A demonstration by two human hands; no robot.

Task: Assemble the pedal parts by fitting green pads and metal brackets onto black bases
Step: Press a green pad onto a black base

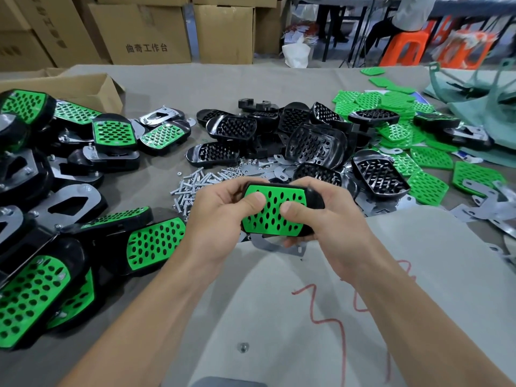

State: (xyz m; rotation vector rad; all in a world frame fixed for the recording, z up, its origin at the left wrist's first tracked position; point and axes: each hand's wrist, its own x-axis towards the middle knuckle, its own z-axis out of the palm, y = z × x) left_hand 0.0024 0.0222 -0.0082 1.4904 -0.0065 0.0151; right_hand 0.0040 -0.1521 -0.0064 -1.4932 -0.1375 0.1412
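Over the worktop [279, 317], at centre, the left hand [220, 219] and right hand [329, 222] each kept a closed grip on one black base [315, 198], thumbs pressing its green pad [272, 212]. A heap of finished pedals [153, 244] lay at 9 o'clock. Many bare bases [315, 143] and loose pads [430, 157] waited at 2 o'clock, so the job seemed partway.

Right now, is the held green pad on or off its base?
On: the green pad lies inside the rim of the black base; fully clicked in, cannot tell.

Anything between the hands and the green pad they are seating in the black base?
Nothing visible: both thumbs lie directly on the green pad, which sits in the black base that the left hand and right hand grip.
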